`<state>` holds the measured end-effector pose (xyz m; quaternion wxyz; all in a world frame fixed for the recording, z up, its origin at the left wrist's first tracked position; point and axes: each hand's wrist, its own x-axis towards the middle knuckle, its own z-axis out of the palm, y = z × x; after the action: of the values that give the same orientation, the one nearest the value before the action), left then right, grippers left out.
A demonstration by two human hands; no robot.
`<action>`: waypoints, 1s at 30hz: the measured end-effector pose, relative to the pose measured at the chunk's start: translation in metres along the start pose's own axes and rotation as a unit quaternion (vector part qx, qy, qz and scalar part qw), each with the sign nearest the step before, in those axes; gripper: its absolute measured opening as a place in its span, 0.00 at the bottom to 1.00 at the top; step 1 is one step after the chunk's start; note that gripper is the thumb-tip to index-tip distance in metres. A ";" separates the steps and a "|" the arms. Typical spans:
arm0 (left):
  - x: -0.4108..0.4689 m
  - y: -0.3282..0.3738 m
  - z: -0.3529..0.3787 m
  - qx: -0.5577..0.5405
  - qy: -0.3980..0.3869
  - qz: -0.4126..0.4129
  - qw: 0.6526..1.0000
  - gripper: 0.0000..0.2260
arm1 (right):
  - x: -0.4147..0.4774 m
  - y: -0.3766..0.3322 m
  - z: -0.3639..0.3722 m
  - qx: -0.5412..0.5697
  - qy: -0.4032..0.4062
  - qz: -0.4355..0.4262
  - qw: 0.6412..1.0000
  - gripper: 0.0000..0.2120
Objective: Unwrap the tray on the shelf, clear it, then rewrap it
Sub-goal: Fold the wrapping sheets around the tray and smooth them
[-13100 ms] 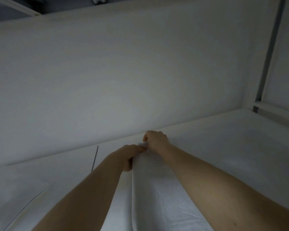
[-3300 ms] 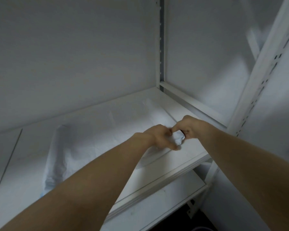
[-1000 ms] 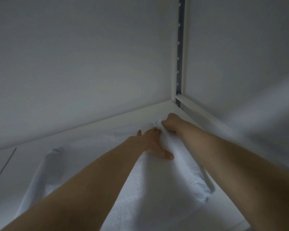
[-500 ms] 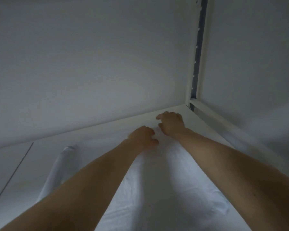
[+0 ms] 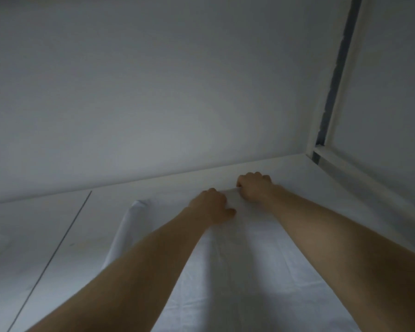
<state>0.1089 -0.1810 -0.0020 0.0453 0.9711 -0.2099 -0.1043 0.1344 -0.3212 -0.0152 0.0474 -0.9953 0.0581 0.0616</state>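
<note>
White shelf (image 5: 297,173) carried the wrapped tray (image 5: 237,271), long axis toward frame bottom, left hand (image 5: 212,207) and right hand (image 5: 255,190) pinching its far wrap edge

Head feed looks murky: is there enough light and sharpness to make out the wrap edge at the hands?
Head view: dim, flat, bluish light, no glare; soft and grainy throughout. There the white wrap barely separates from the white shelf; its far edge shows only as a faint fold between left hand and right hand. Wide-angle lens slants the upright post at top right.
</note>
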 end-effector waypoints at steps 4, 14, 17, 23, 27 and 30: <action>-0.005 -0.035 -0.003 0.046 0.033 -0.071 0.996 0.21 | 0.006 -0.037 -0.001 0.037 -0.014 -0.071 0.997 0.16; -0.026 -0.079 -0.004 0.042 0.035 -0.081 0.995 0.22 | 0.012 -0.077 -0.002 -0.049 -0.064 -0.033 0.996 0.19; -0.033 -0.096 -0.007 0.086 0.048 -0.102 0.990 0.20 | 0.017 -0.107 -0.004 -0.016 -0.039 -0.090 0.995 0.17; -0.039 -0.113 -0.003 0.128 0.032 -0.091 0.987 0.18 | 0.023 -0.155 0.011 0.037 -0.060 -0.146 0.987 0.16; -0.047 -0.119 -0.005 0.086 0.066 -0.082 0.991 0.16 | 0.023 -0.160 0.018 -0.005 -0.047 -0.112 0.993 0.18; -0.056 -0.131 -0.014 0.007 0.147 -0.139 0.979 0.17 | 0.018 -0.172 0.015 -0.013 -0.020 -0.118 0.993 0.20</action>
<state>0.1145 -0.0378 0.0046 0.0544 0.9958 -0.0642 0.0358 0.1715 -0.1514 -0.0170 0.0429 -0.9943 -0.0615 0.0760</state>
